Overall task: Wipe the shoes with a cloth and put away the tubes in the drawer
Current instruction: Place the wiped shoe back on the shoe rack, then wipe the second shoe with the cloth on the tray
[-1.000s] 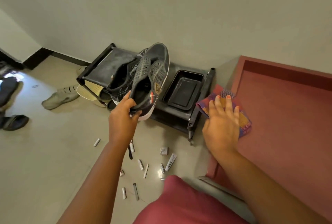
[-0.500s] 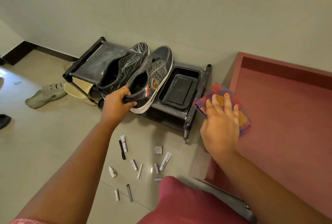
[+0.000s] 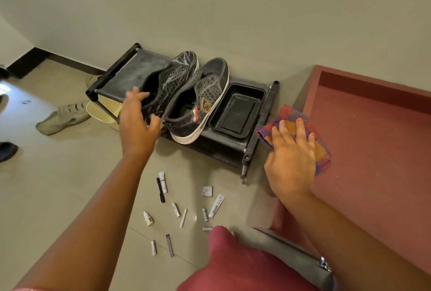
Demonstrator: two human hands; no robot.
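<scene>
Left hand (image 3: 137,125), fingers spread and holding nothing, should grasp the left shoe (image 3: 168,88) by its heel, seemingly just touched, while the flat, open right hand (image 3: 291,150) gathers the cloth (image 3: 323,150).

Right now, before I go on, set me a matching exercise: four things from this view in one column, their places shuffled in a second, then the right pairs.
Things:
1. dark lace-up shoes with white soles
2. purple and orange checked cloth
3. small white tubes
4. empty black plastic tray

Places:
A. scattered on the tiled floor
B. under the right hand
C. on the rack, right end
D. on the rack, by the left hand

Pairs: 1-D, 2-B, 3-A, 4-C
</scene>
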